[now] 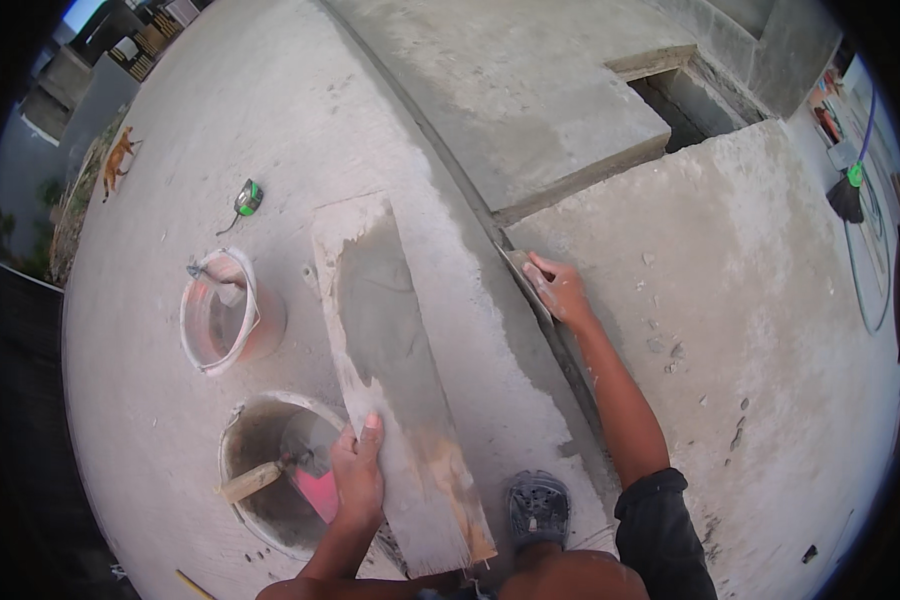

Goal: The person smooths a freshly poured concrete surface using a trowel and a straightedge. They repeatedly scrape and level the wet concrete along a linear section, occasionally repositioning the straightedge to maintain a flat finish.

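My left hand [359,478] grips the near part of a long wooden board [428,445], thumb on top. Wet grey mortar [382,305] is spread over the board's far half. To the right, my right hand [562,292] is closed on a thin flat trowel [525,278]. Its blade lies along the narrow dark groove [422,128] between two concrete surfaces, partly hidden by my fingers. Damp mortar borders the groove. Left of the board stands a round tub [232,440] with grey mix in it, and a wooden-handled tool [252,482] rests inside.
A whitish-orange bucket [267,325] holding a tool stands beyond the tub. Past it lie a green-black tape measure [250,197] and a brown four-legged animal [118,165]. A rectangular pit [685,112] opens at far right, near a broom [847,198] and a hose [857,280].
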Action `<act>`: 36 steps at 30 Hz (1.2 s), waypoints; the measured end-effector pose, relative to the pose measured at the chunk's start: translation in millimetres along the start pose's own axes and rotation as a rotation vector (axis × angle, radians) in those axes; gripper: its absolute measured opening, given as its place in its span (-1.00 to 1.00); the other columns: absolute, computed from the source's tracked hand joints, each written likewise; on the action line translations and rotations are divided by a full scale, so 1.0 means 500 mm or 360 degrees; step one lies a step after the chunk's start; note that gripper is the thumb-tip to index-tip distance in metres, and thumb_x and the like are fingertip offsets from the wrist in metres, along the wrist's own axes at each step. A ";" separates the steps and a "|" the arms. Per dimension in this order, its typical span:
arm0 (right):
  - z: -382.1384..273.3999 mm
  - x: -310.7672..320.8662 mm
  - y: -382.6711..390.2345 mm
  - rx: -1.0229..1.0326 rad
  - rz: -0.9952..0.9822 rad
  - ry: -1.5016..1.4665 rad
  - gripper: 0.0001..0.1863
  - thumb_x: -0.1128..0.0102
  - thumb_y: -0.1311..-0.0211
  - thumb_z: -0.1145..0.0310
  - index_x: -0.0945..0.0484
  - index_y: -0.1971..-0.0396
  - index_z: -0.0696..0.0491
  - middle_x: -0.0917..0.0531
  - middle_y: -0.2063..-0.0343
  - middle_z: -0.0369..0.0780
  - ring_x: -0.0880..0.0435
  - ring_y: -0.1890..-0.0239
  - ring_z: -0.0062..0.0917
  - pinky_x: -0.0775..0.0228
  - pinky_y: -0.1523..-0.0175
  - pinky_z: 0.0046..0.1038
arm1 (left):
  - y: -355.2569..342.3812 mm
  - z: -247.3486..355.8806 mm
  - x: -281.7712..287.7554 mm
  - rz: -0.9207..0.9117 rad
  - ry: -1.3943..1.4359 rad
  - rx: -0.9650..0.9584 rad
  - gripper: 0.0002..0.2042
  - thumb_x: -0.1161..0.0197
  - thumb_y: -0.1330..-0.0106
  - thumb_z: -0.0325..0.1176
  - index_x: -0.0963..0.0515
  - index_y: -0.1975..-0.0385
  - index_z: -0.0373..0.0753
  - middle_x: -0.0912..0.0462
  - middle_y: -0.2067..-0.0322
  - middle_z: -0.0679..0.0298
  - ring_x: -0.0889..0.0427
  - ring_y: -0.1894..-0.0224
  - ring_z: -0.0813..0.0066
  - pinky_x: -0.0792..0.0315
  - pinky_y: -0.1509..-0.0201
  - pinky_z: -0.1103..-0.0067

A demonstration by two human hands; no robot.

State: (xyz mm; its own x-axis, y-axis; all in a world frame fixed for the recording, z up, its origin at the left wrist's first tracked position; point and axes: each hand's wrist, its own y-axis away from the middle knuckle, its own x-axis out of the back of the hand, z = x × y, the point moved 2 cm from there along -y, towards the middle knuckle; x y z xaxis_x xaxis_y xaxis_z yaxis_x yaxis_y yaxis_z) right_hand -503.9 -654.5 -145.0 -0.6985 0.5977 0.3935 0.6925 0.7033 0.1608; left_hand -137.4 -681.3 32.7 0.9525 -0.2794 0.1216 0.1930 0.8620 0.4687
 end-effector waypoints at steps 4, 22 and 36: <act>0.036 0.008 0.007 0.0015 0.0025 0.0025 -0.47 -0.26 -0.44 0.03 -0.61 -0.23 0.08 -0.72 -0.12 -0.04 -0.71 -0.10 -0.47 -0.43 -0.24 -0.45 | -0.004 -0.001 -0.012 0.0020 -0.0080 -0.0012 -0.53 -0.27 -0.53 -0.08 -0.56 -0.13 -0.44 -0.70 0.04 0.22 -0.60 0.08 0.56 -0.45 -0.10 0.59; -0.003 0.042 0.042 -0.0109 0.0013 0.0104 -0.49 -0.24 -0.45 0.02 -0.61 -0.25 0.00 -0.73 -0.11 -0.07 -0.68 -0.11 -0.49 -0.42 -0.25 -0.44 | 0.005 0.016 -0.009 0.0043 -0.0092 0.0081 -0.56 -0.21 -0.56 -0.15 -0.52 -0.17 -0.45 -0.69 0.03 0.21 -0.61 0.04 0.55 -0.44 -0.13 0.59; 0.030 0.130 0.274 -0.0519 -0.0146 0.0088 -0.54 -0.25 -0.48 0.15 -0.61 -0.22 0.11 -0.78 -0.02 -0.10 -0.68 0.00 -0.57 -0.44 -0.20 -0.49 | 0.007 0.012 -0.002 0.0015 -0.0188 0.0027 -0.54 -0.21 -0.55 -0.07 -0.56 -0.12 -0.41 -0.67 0.06 0.24 -0.57 0.07 0.58 -0.42 -0.12 0.59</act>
State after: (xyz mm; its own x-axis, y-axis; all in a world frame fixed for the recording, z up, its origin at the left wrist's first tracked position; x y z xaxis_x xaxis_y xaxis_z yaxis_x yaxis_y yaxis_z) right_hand -457.3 -513.7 -111.2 -0.7557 0.5098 0.4110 0.6549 0.5876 0.4752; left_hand -139.0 -680.5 39.4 0.9196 -0.3203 0.2276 0.1794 0.8576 0.4819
